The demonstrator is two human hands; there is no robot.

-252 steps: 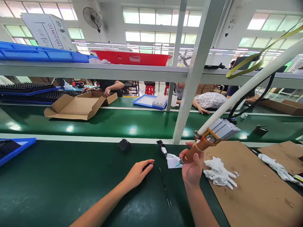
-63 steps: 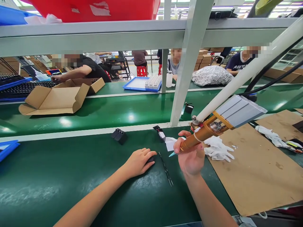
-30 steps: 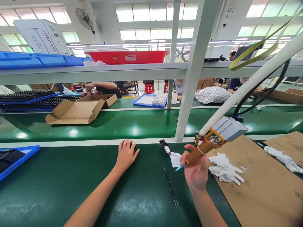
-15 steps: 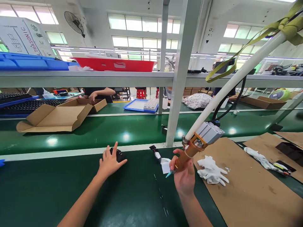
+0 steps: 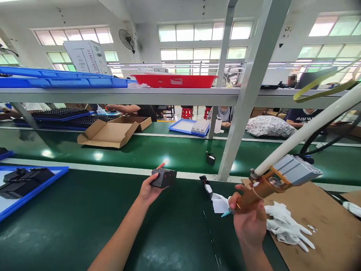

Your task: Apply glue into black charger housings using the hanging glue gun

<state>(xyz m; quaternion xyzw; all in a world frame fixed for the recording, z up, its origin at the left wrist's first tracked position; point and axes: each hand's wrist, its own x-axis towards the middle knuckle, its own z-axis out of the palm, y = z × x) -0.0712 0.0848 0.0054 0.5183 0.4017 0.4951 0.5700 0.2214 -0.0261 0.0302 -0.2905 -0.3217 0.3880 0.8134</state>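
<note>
My left hand (image 5: 148, 192) is closed around a black box-shaped plastic part (image 5: 164, 178), lifted off the green tabletop, with small reddish spots on its side. In my right hand (image 5: 249, 224) is a dispensing gun (image 5: 255, 195) with a bronze-coloured barrel. Its light blue nozzle (image 5: 226, 213) points down and left, beside a piece of white paper (image 5: 220, 205). A grey finned block (image 5: 297, 169) and a white pole (image 5: 307, 130) join the gun's rear. Behind the paper lies a small black part (image 5: 206, 186) with a white label.
White gloves (image 5: 287, 226) lie on brown cardboard (image 5: 327, 210) at right. A blue-rimmed tray (image 5: 53, 178) with black parts stands at left. A metal post (image 5: 239, 124) rises behind the gun. Across the green belt (image 5: 152, 150) are an open carton (image 5: 113, 133) and several people.
My left hand, earlier spread over the black part on the table, has closed on it and raised it. The view has turned left, bringing in the tray. My right hand still holds the gun.
</note>
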